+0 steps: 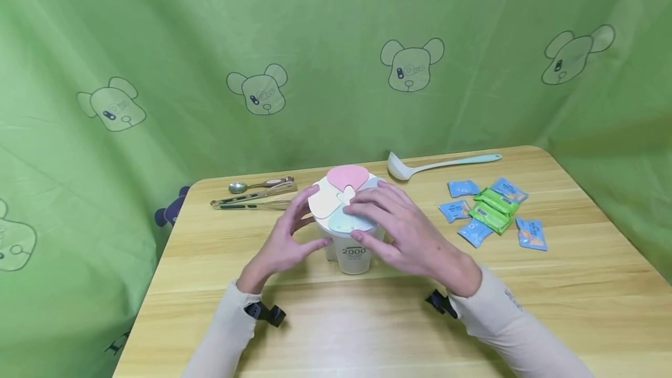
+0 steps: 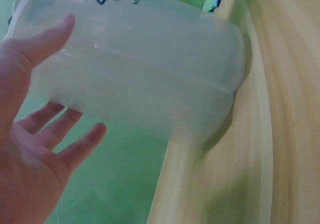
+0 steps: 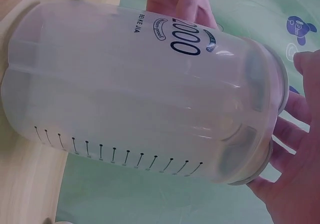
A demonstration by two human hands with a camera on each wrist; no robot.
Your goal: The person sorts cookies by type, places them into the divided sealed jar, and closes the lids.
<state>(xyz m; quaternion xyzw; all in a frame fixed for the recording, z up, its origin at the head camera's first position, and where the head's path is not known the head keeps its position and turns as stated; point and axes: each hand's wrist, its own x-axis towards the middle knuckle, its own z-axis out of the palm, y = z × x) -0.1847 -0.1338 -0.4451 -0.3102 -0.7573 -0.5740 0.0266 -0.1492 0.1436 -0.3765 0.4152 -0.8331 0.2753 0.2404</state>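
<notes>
The arms (image 1: 220, 331) come from the near side. The left hand (image 1: 280, 244) curves around the left of the jar (image 1: 353, 260), which stands mid-table; the right hand (image 1: 406, 229) arches over, gripping its lid (image 1: 328, 203). Farther right lie packets (image 1: 493, 203); farthest, a ladle (image 1: 446, 164).

Room btwn sleeves (image 1: 226, 331); canister (image 1: 353, 261) blocks way fwd.

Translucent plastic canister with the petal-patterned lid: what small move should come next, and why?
Probably the left hand should close more snugly around the translucent plastic canister before the right hand works the pink, cream and blue petal lid. The left wrist view shows spread fingers, one tip outside the canister's outline, while the right fingers lie over the lid.
</notes>
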